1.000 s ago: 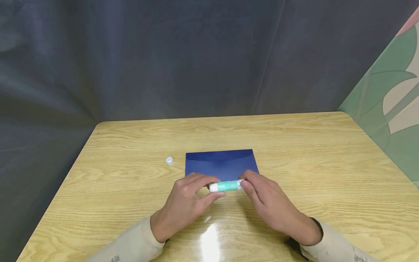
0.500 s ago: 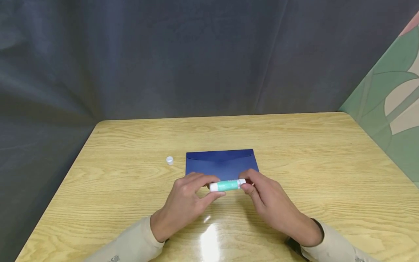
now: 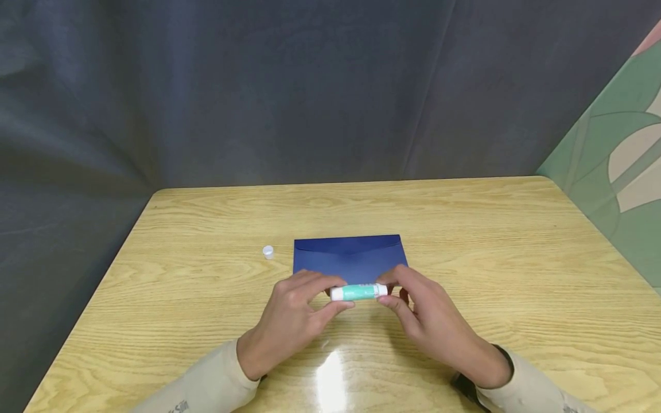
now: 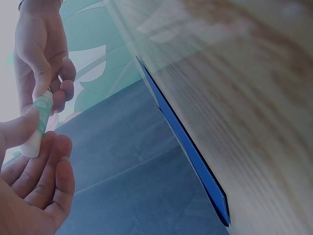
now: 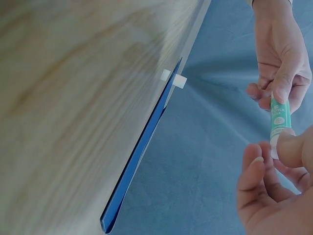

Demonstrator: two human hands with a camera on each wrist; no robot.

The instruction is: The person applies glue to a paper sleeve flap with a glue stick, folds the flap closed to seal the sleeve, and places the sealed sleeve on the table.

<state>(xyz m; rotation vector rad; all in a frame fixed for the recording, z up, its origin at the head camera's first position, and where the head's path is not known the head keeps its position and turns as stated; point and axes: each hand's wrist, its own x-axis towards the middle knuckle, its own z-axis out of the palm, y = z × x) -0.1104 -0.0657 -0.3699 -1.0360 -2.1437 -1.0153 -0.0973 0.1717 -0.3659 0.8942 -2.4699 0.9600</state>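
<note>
A glue stick point(image 3: 358, 292) with a green label and white ends lies level in the air, held between both hands. My left hand point(image 3: 296, 310) pinches its left end between thumb and fingers. At the other end, my right hand point(image 3: 434, 324) pinches the white part with thumb and fingertips, as the right wrist view shows too. Beneath and beyond the hands is a dark blue envelope point(image 3: 351, 261) on the table, its near part hidden by them; its flap edge runs along the far side. Left of the envelope stands a small white cap point(image 3: 268, 252).
The wood-grain table point(image 3: 490, 241) spreads around the hands. A dark cloth point(image 3: 320, 92) hangs along its back and left side. On the right rises a panel with green leaf patterns point(image 3: 594, 155).
The right fingers have shifted slightly on the glue stick's right end, uncovering more of its white part. The left hand, envelope and cap keep their places.
</note>
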